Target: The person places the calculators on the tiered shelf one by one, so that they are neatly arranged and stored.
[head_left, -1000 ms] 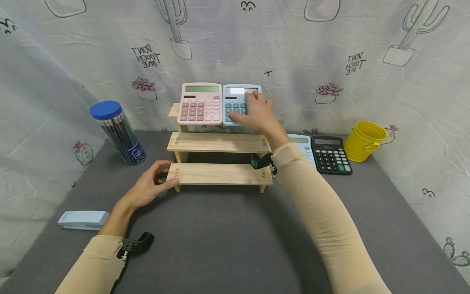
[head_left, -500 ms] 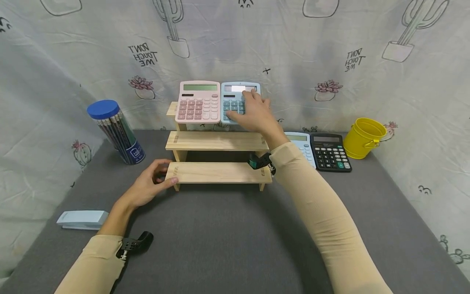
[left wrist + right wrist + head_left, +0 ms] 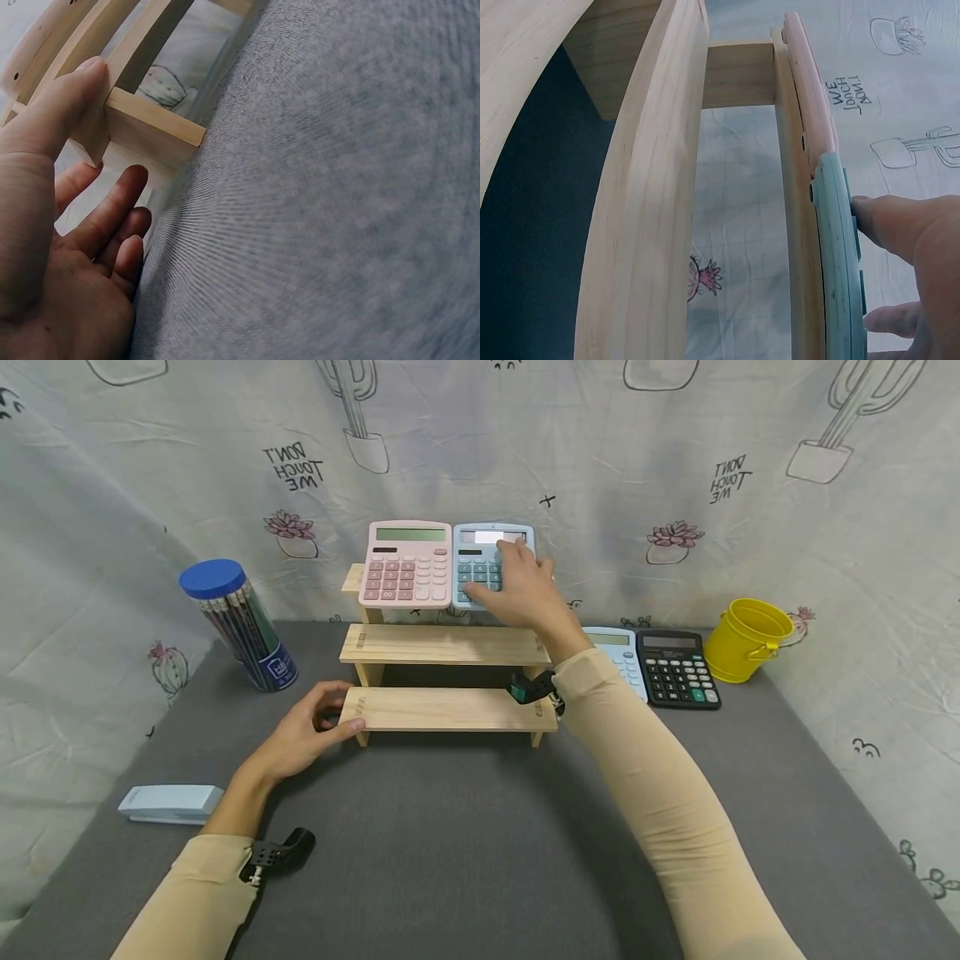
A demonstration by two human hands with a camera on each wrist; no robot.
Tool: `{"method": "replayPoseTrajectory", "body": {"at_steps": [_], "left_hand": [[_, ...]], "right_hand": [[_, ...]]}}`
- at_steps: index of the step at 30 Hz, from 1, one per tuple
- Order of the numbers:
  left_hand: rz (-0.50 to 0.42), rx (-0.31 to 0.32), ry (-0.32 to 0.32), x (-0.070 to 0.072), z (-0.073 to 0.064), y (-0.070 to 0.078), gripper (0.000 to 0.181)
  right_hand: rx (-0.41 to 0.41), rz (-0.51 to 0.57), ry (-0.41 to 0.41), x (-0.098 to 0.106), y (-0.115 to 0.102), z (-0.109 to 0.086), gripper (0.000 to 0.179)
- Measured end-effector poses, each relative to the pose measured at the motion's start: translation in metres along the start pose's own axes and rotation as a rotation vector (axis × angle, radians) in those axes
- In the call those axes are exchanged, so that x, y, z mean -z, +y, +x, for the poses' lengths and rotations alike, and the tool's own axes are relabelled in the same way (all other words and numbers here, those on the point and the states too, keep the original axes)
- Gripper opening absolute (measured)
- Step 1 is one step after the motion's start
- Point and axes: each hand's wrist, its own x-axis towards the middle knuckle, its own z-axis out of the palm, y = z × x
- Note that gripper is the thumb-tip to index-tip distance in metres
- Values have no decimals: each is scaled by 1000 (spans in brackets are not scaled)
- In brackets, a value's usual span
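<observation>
A light wooden three-tier stand (image 3: pixel 446 645) is at the centre of the head view. Side by side on its top tier lie a pink calculator (image 3: pixel 405 564) and a light blue calculator (image 3: pixel 467 578). My right hand (image 3: pixel 525 589) rests on the blue one, thumb and fingertips touching its key side in the right wrist view, where its edge (image 3: pixel 838 255) sits against the pink one. With the thumb on top and a finger underneath, my left hand (image 3: pixel 303 739) pinches the left end of the lowest shelf (image 3: pixel 94 131). Its other fingers are loosely bent beside the stand.
Right of the stand lie a second light blue calculator (image 3: pixel 615 647) and a black calculator (image 3: pixel 678 670), beside a yellow bucket (image 3: pixel 746 639). A blue-lidded jar of pencils (image 3: pixel 238 627) stands left. A pale blue stapler-like object (image 3: pixel 168 803) lies near my left forearm. Patterned cloth hangs behind.
The head view shifts slightly. Both hands keep their places on the shelf and the blue calculator.
</observation>
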Motion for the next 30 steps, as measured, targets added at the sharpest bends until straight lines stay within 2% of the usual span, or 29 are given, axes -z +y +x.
{"method": "replayPoseTrajectory", "body": {"at_steps": [13, 21, 30], "left_hand": [[8, 11, 0, 0, 4, -3, 66], [4, 8, -5, -2, 4, -3, 67], [4, 3, 7, -2, 4, -2, 66]], "right_hand": [[50, 53, 13, 4, 13, -9, 87], [80, 61, 45, 18, 38, -28, 87], [83, -14, 63, 34, 74, -54, 82]]}}
